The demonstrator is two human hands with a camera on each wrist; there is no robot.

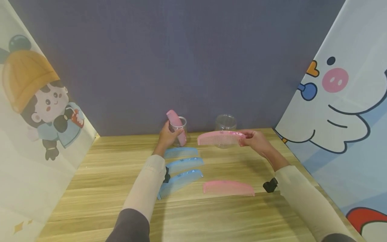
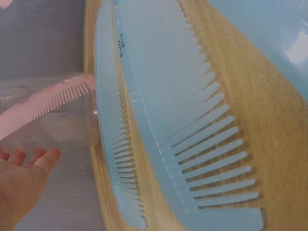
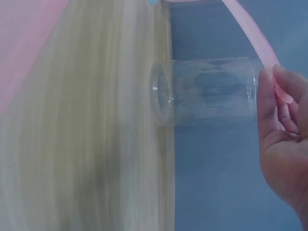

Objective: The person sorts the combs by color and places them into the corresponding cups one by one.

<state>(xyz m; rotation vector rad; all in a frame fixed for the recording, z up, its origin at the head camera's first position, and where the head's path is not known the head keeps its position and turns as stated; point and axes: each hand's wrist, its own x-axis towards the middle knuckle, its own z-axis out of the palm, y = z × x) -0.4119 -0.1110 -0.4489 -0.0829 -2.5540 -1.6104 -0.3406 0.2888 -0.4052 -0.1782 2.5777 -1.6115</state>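
the held pink comb (image 1: 214, 135), bearing an unreadable dark mark, is raised before the right jar (image 1: 226, 120), one end pinched by the right hand's (image 1: 257, 142) fingers. the left hand's (image 1: 166, 137) fingers curl round the left jar (image 1: 183, 125); a leaning pink comb (image 1: 173, 118) stands inside. nearby lie three blue combs (image 2: 161, 110), one with small blurred script, and another pink comb (image 1: 228, 187).
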